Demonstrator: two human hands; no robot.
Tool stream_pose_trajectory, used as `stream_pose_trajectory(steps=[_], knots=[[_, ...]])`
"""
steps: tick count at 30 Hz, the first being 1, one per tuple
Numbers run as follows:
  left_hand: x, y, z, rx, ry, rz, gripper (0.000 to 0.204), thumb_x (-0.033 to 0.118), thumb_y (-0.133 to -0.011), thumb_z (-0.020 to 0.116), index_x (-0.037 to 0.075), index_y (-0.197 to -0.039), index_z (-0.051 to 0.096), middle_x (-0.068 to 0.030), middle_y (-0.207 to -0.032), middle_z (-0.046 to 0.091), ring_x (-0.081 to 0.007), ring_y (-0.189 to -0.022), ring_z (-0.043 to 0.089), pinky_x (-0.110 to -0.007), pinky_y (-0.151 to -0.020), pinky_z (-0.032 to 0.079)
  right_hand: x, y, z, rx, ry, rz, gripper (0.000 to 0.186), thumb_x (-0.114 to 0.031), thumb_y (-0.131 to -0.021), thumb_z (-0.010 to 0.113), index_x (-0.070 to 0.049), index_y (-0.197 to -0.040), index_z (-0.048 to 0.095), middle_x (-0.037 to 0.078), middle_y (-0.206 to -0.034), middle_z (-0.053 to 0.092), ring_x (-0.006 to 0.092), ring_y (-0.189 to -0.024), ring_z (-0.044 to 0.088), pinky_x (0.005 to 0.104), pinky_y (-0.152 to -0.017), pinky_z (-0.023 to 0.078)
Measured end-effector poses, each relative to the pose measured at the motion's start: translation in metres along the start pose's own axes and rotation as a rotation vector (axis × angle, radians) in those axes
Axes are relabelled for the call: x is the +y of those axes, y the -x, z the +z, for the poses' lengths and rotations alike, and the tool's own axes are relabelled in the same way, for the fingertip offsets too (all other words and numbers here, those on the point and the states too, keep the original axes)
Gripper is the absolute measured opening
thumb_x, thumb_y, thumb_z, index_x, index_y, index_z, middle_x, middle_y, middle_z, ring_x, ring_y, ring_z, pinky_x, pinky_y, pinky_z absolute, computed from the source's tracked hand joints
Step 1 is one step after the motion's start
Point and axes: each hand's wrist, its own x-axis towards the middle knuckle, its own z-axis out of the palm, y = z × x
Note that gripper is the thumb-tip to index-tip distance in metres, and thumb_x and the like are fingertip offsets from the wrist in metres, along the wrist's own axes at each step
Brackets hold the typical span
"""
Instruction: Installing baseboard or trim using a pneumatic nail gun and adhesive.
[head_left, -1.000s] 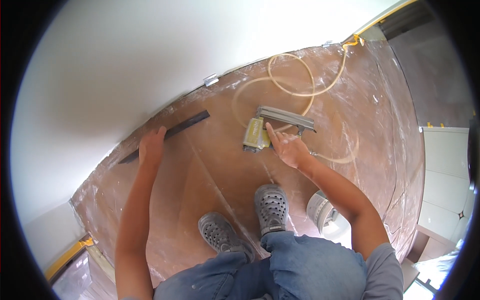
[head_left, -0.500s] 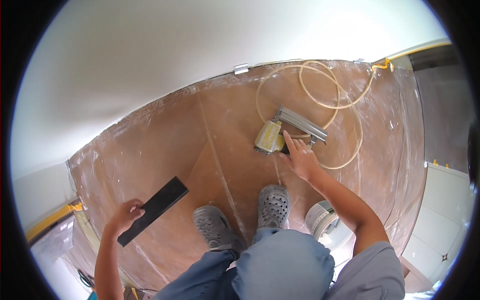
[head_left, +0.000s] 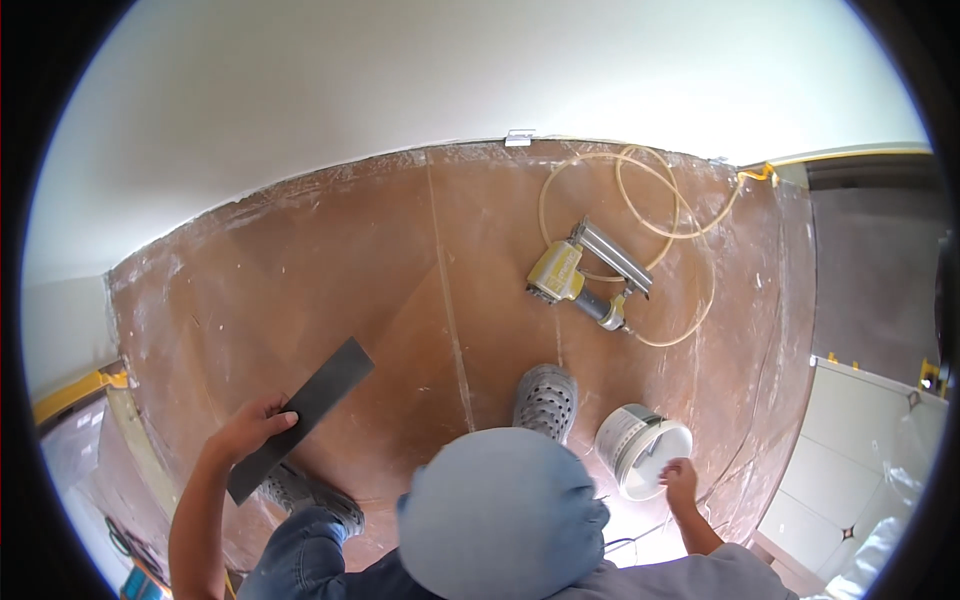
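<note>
A long, flat, dark grey strip (head_left: 318, 405) is held slantwise in my left hand (head_left: 256, 424), its thumb lying across the face. The strip's lower end passes above my left shoe (head_left: 310, 497). My right hand (head_left: 682, 484) is at the near right rim of a white bucket (head_left: 632, 440), fingers bent in over its mouth; whether they hold anything is too small to make out. A greyish patch shows inside the bucket. Farther off, a yellow and grey air nailer (head_left: 560, 272) lies on its side on the floor, out of both hands, with its pale hose attached.
The hose (head_left: 690, 236) loops loosely toward the far right corner. Brown sheeting (head_left: 340, 270) with taped seams covers the floor up to a white wall (head_left: 400, 70). A small metal piece (head_left: 519, 138) sits at the wall's foot. Pale tiles (head_left: 845, 450) lie at the right.
My right hand has left the nailer's handle and come back to the bucket. My left foot has shifted left and nearer. The strip is still in my left hand, its face turned up more.
</note>
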Motion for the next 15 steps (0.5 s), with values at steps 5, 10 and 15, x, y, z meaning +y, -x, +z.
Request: stream_pose_trajectory(steps=[5, 10, 15], knots=[[-0.005, -0.004, -0.045, -0.038, -0.115, 0.052, 0.027, 0.031, -0.098, 0.065, 0.004, -0.101, 0.062, 0.0004, -0.086, 0.058, -0.0103, -0.081, 0.053, -0.029, -0.073, 0.045, 0.041, -0.028, 0.087, -0.087, -0.043, 0.014, 0.047, -0.010, -0.092, 0.057, 0.005, -0.136, 0.052, 0.022, -0.116, 0.065, 0.0313, -0.099, 0.069, 0.0405, -0.079, 0.058], [-0.039, -0.016, -0.093, -0.084, -0.186, 0.241, 0.027, 0.031, -0.098, 0.065, 0.005, -0.099, 0.061, 0.0007, -0.084, 0.057, -0.0106, -0.080, 0.051, -0.030, -0.073, 0.044, 0.069, -0.041, 0.126, 0.036, 0.287, -0.156, 0.047, -0.012, -0.092, 0.057, 0.005, -0.136, 0.052, 0.023, -0.117, 0.066, 0.0317, -0.099, 0.069, 0.0418, -0.082, 0.057], [-0.054, -0.018, -0.104, -0.114, -0.220, 0.337, 0.026, 0.030, -0.096, 0.067, 0.004, -0.095, 0.061, 0.0008, -0.082, 0.055, -0.0109, -0.079, 0.049, -0.031, -0.073, 0.043, 0.076, -0.050, 0.120, 0.149, 0.538, -0.229, 0.048, -0.014, -0.093, 0.057, 0.004, -0.136, 0.052, 0.024, -0.117, 0.066, 0.0322, -0.098, 0.070, 0.0432, -0.084, 0.056]])
